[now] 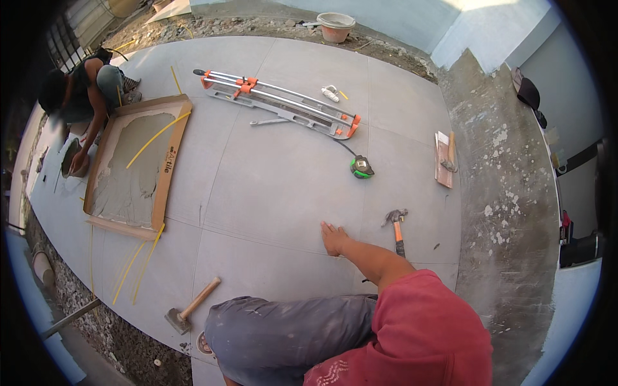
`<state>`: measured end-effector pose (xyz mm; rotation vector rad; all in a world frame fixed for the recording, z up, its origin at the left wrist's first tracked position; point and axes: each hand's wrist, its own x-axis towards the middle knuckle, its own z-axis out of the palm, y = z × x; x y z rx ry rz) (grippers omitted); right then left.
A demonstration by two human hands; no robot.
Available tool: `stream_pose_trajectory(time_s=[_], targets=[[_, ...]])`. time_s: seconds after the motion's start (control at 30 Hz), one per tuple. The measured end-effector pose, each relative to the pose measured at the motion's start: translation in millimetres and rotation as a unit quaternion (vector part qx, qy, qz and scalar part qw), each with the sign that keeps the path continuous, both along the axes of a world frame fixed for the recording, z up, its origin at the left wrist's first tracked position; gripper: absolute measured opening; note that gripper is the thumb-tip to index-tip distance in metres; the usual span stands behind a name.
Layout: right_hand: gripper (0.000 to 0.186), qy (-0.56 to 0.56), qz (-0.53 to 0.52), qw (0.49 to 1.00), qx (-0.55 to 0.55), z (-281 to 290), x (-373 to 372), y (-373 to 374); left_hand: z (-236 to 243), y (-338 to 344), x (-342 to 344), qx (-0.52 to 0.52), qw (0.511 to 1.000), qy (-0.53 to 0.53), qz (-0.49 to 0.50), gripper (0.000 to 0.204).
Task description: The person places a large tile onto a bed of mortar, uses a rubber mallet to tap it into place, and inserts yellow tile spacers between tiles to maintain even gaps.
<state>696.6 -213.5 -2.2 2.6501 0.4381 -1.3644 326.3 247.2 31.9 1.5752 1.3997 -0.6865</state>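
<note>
My right hand (333, 237) lies flat on the grey tiled floor (277, 199), fingers apart and holding nothing. A claw hammer (397, 228) with an orange and black handle lies just right of it. A green and black tape measure (361, 166) rests farther forward, below a long silver and orange tile cutter (280, 103). Near my bent grey-trousered legs (277, 334), a mallet (180, 320) with a wooden handle lies on the tiles to the left. My red sleeve fills the lower right. My left hand is out of sight.
A crouching co-worker (90, 96) reaches into a bucket (71, 162) beside a cardboard tray of mortar (95, 202). Yellow straps lie around it. A trowel (450, 161) on tile pieces, white string (330, 93) and a pot (335, 32) are ahead. Rubble edging (129, 334) borders the left, concrete the right.
</note>
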Motion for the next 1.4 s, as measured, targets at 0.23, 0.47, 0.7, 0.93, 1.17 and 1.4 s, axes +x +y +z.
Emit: stream_pose_trajectory(time_s=[0.23,0.47,0.7,0.93,1.17,1.4], targets=[[0.071,0.006,-0.024,0.999,0.033,4.7,-7.8,-4.6,27.5,-3.1,64.1,0.005,0.999,-0.014,-0.036,0.105],[0.072,0.037,-0.039,0.998,0.023,14.3,-5.2,-0.7,50.3,-3.2,79.4,-0.002,0.999,-0.034,-0.031,0.107],[0.072,0.063,-0.029,0.998,0.014,11.2,11.7,3.6,55.7,8.0,53.9,-0.054,0.992,-0.085,0.073,0.109],[0.083,0.075,-0.053,0.996,0.001,16.0,12.9,3.4,147.9,-30.9,91.0,0.127,0.985,-0.102,-0.062,0.097],[0.09,0.115,-0.019,0.993,0.014,-59.4,19.6,-17.9,155.0,-53.0,91.0,0.241,0.963,0.011,-0.119,0.091],[0.078,0.071,-0.138,0.975,0.158,-144.5,22.8,-63.7,167.1,-65.6,70.7,0.238,0.966,0.01,-0.102,0.086]])
